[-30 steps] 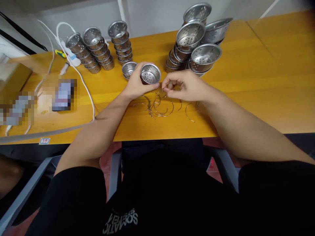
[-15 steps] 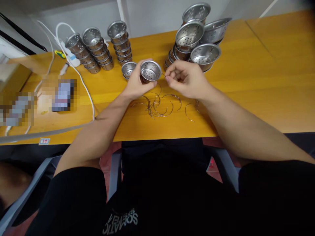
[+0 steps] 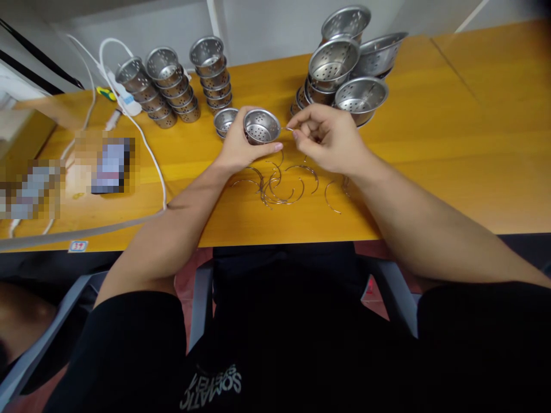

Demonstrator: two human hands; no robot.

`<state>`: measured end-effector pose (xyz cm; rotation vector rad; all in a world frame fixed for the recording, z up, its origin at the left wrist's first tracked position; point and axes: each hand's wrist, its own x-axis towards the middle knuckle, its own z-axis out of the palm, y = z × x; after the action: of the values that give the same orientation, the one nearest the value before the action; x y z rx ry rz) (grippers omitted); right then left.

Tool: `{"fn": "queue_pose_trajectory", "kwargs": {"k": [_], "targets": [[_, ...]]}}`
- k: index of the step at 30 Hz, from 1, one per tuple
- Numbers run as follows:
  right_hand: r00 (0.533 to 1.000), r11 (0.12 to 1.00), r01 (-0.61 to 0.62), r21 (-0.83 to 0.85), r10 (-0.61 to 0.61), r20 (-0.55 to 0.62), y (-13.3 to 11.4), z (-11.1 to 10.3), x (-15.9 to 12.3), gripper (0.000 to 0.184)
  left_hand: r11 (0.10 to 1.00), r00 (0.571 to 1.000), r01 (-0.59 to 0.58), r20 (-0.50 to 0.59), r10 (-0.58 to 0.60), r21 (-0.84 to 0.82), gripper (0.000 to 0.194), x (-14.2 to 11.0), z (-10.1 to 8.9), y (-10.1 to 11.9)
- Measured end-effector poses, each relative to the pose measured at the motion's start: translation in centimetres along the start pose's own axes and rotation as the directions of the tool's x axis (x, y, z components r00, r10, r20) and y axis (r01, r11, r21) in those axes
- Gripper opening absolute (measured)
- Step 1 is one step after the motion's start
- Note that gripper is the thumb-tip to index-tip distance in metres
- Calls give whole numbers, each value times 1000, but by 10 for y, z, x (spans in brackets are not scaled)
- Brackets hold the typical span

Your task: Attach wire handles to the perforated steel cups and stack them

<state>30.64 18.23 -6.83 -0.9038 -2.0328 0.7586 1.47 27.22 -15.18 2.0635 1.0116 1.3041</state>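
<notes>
My left hand (image 3: 237,150) is wrapped round a small perforated steel cup (image 3: 260,125), held just above the yellow table (image 3: 451,137) with its mouth facing me. My right hand (image 3: 330,139) pinches a thin curved wire handle (image 3: 289,129) whose tip touches the cup's right rim. Below both hands lies a loose heap of several wire handles (image 3: 279,184) on the table.
Another small cup (image 3: 224,120) stands just left of the held one. Stacks of small cups (image 3: 172,86) fill the back left. Piled larger perforated bowls (image 3: 344,74) stand behind my right hand. A white power strip and cable (image 3: 124,100) run along the left.
My right hand rose from the wire heap with a wire pinched in it and brought its tip to the cup's rim. The cup tilted slightly in my left hand.
</notes>
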Motion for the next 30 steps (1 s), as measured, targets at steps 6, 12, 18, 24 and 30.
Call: {"fn": "queue_pose_trajectory", "kwargs": {"k": [6,12,18,24,30], "targets": [[997,1000,-5,1,5,-78,-1,3,4,76,999,999,-45,-8,44,-25,92,3,6,-20],[998,1000,-7,-2,7,-59,4,3,2,75,995,995,-94,24,94,26,90,-2,3,-20],[993,998,51,43,-46,-111,9,9,5,71,991,991,-118,50,121,-65,93,-5,-2,-16],[988,992,88,89,-75,-135,12,10,6,55,987,990,-109,79,119,-117,106,-4,-1,-21],[976,997,72,-36,-78,-204,8,19,6,55,986,983,-127,117,140,-109,121,-7,1,-22]]}}
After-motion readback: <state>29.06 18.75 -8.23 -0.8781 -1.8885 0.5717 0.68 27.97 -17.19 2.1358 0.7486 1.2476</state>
